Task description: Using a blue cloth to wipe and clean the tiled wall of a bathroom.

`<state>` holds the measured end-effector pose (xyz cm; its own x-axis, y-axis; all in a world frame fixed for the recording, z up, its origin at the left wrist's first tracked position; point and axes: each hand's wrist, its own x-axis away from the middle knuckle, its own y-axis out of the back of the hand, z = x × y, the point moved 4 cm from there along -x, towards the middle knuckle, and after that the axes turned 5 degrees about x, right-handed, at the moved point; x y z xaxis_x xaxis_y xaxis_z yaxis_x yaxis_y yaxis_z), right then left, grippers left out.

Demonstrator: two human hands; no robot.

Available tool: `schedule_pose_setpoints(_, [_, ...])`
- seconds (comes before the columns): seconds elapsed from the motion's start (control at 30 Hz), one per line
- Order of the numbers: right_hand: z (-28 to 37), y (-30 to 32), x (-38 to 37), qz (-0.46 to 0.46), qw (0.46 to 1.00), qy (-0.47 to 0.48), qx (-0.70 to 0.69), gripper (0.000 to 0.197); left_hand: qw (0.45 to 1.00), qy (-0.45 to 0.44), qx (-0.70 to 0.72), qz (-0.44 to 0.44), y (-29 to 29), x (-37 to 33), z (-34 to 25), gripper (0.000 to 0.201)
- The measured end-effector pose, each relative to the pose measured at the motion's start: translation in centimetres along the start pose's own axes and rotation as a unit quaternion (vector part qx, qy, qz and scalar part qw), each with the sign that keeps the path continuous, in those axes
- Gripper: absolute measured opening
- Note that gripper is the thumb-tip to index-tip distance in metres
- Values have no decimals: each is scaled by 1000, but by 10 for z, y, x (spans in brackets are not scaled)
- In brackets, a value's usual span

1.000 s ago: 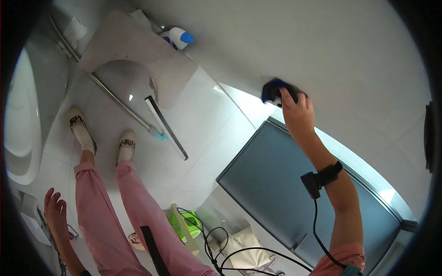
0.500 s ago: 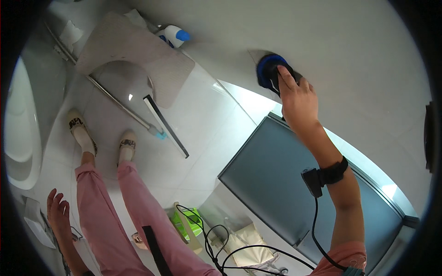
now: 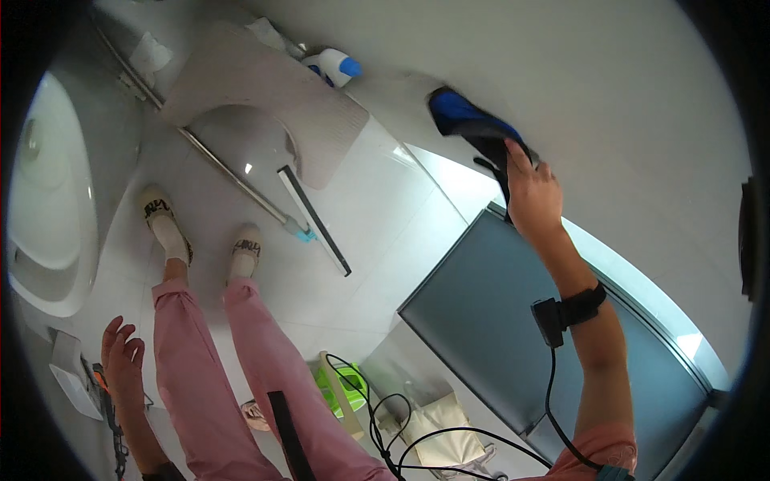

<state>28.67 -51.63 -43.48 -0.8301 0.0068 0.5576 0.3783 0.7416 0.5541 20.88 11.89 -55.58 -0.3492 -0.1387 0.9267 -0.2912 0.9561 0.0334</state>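
Observation:
My right hand (image 3: pixel 536 196) is raised at the grey wall (image 3: pixel 634 144), its fingers gripping the end of a black item with a blue inner face (image 3: pixel 473 120). The item looks soft and has a dangling black strap; its exact kind is unclear. It hangs from my fingertips toward the upper left, close against the wall. My left hand (image 3: pixel 123 357) hangs low at the left beside my leg. Its fingers are loosely bent and apart, with nothing in them.
A floor squeegee (image 3: pixel 314 220) with a metal pole lies across the tiles. Behind it are a beige mat (image 3: pixel 233 72) and a white bottle with blue cap (image 3: pixel 337 68). A white basin (image 3: pixel 52 192) stands left, a grey-blue panel (image 3: pixel 513 321) right, black cables (image 3: pixel 449 431) below.
The black-and-blue item has turned from a rounded bunch into a longer shape stretching left of my right hand. My hand has shifted slightly down and right. The floor scene has slid right in view.

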Motion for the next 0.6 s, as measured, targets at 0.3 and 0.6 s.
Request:
schedule_pose_setpoints(0.3, [6,27,-14,-45,998,-7,-33,42,998,2,-21,-59,13,-5,-7,29])
schedule_pose_setpoints(0.6, [-4,-35,18,53,984,-79,-152,32,1000,3,-1,-6,16,-5,-5,31])
